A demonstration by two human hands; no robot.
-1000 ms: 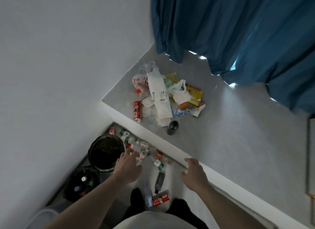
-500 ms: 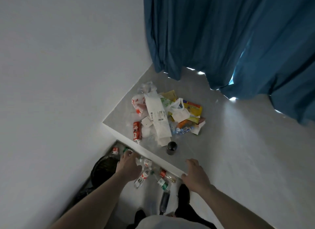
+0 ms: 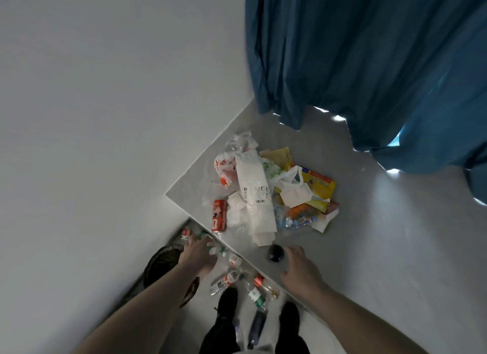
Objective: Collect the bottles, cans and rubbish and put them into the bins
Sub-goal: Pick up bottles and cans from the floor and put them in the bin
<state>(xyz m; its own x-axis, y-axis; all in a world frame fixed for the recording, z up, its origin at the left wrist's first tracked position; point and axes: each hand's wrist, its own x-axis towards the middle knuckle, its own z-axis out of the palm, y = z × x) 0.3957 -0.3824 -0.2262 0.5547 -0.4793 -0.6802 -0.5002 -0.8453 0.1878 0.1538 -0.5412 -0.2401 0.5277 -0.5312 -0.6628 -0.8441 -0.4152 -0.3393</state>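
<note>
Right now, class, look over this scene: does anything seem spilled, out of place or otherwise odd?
Yes. Rubbish lies heaped on the raised platform: wrappers, bags, and a red can tipped on its side near the edge. Bottles are strewn on the floor below, beside the bin rather than in it.

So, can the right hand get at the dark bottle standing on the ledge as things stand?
Probably yes. The right hand rests on the ledge right beside the dark bottle, fingers relaxed, with nothing between them; the rubbish pile lies beyond it.
</note>
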